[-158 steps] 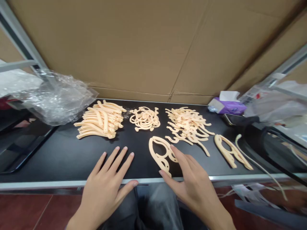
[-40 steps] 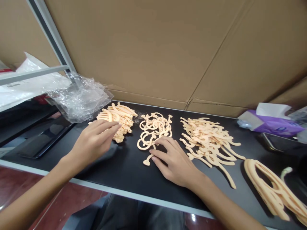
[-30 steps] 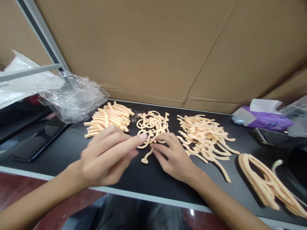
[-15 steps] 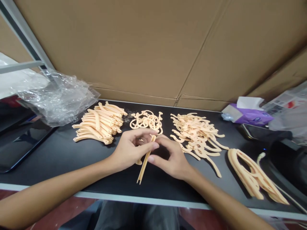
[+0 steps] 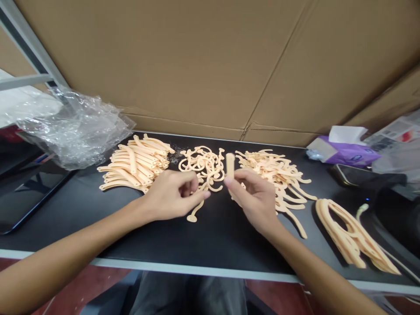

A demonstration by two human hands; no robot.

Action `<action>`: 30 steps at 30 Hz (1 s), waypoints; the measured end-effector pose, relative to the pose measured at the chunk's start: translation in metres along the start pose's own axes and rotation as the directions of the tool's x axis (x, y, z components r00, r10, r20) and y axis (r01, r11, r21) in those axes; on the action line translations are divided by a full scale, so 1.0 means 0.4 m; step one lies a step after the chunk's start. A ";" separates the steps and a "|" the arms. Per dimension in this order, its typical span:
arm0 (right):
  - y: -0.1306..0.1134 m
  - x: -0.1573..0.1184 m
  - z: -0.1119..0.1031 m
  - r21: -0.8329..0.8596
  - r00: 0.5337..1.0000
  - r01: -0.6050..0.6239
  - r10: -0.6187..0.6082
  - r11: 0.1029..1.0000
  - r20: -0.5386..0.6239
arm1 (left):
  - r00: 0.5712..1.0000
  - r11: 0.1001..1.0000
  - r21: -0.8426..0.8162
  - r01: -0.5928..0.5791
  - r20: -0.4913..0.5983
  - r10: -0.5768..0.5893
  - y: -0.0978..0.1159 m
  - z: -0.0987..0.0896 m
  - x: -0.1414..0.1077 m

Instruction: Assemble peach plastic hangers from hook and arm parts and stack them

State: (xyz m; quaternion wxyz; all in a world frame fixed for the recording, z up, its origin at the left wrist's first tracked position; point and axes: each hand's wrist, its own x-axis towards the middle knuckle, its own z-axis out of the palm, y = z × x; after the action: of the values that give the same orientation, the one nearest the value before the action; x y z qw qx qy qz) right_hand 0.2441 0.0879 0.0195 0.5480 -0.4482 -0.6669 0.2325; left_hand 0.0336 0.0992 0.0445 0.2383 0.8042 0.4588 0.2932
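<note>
My right hand (image 5: pixel 254 197) is closed on a beige plastic hanger arm (image 5: pixel 230 164), upright between thumb and fingers and seen nearly end-on. My left hand (image 5: pixel 173 194) has curled fingers and an extended thumb at the near edge of a pile of curved hanger hooks (image 5: pixel 200 159). Whether something small is between its fingertips is hidden. Just under that thumb, one loose hook (image 5: pixel 192 217) lies on the black table (image 5: pixel 213 249). A stack of hanger arms (image 5: pixel 138 164) is behind my left hand. More curved beige pieces (image 5: pixel 288 186) are heaped beyond my right hand.
Folded beige hangers (image 5: pixel 341 232) lie together at the right. Behind them are a phone (image 5: pixel 367 175), a purple tissue pack (image 5: pixel 351 153) and a black device (image 5: pixel 400 218) with a cable. Crumpled clear plastic (image 5: pixel 88 131) and a dark screen (image 5: pixel 36 197) occupy the left; cardboard (image 5: pixel 197 65) stands behind.
Both hands were together on the slotted hanger arm. Now my left hand has let go and moved slightly left, while my right hand has lifted the arm up and to the right, turning it upright.
</note>
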 end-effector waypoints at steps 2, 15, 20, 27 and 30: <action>0.007 0.003 -0.004 0.031 0.994 -0.039 0.042 0.999 -0.096 | 0.990 0.938 0.343 -0.055 0.139 0.007 0.013 -0.008 -0.008; 0.010 0.002 0.026 0.275 0.986 -0.162 0.168 0.948 0.003 | 0.922 0.956 0.291 0.023 0.363 -0.133 0.036 -0.045 -0.018; 0.006 0.003 0.022 0.294 0.982 -0.158 0.180 0.943 -0.050 | 0.868 0.979 0.074 0.192 0.452 -0.204 0.022 -0.067 0.004; 0.016 0.009 0.012 0.404 0.972 -0.123 0.191 0.907 -0.133 | 0.842 0.843 -0.367 0.395 0.510 -0.172 -0.012 -0.099 0.044; 0.020 0.009 0.010 0.455 0.972 -0.137 0.209 0.880 -0.111 | 0.881 0.758 -0.527 0.384 0.455 -0.129 -0.012 -0.091 0.048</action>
State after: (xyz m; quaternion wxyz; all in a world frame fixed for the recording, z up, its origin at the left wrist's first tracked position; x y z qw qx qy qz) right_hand 0.2432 0.0955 0.0137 0.6635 -0.3858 -0.5082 0.3907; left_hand 0.0135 0.1225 0.0723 0.6070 0.6552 0.3920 0.2206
